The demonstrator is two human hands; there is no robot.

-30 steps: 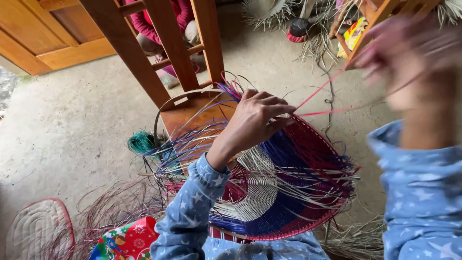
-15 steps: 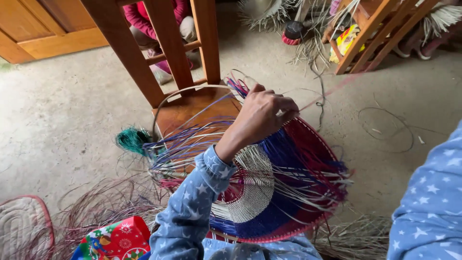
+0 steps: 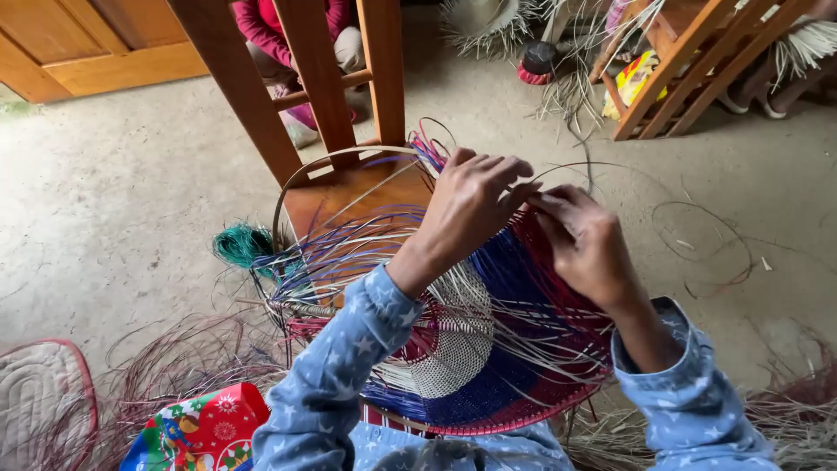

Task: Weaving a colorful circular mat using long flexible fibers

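A round woven piece (image 3: 488, 349) in cream, blue and red bands lies tilted in front of me, with loose strands sticking out of its rim. My left hand (image 3: 471, 205) rests at its far edge, fingers curled over the strands there. My right hand (image 3: 586, 240) is beside it, pinching a thin strand where the two hands meet. Both sleeves are light blue with white stars. Bundles of blue and pale strands (image 3: 349, 244) fan out to the left over a wooden chair seat (image 3: 349, 187).
A wooden chair (image 3: 296, 78) stands right behind the work, and a seated person's legs (image 3: 301, 44) show beyond it. A green strand bundle (image 3: 244, 244), a colourful printed bag (image 3: 200, 432), a quilted mat (image 3: 39, 392) and loose fibres lie on the concrete floor. More wooden furniture (image 3: 689, 61) stands at the back right.
My right hand, raised and out of view before, has come down to meet the left hand at the piece's far edge. The left hand has stayed in place.
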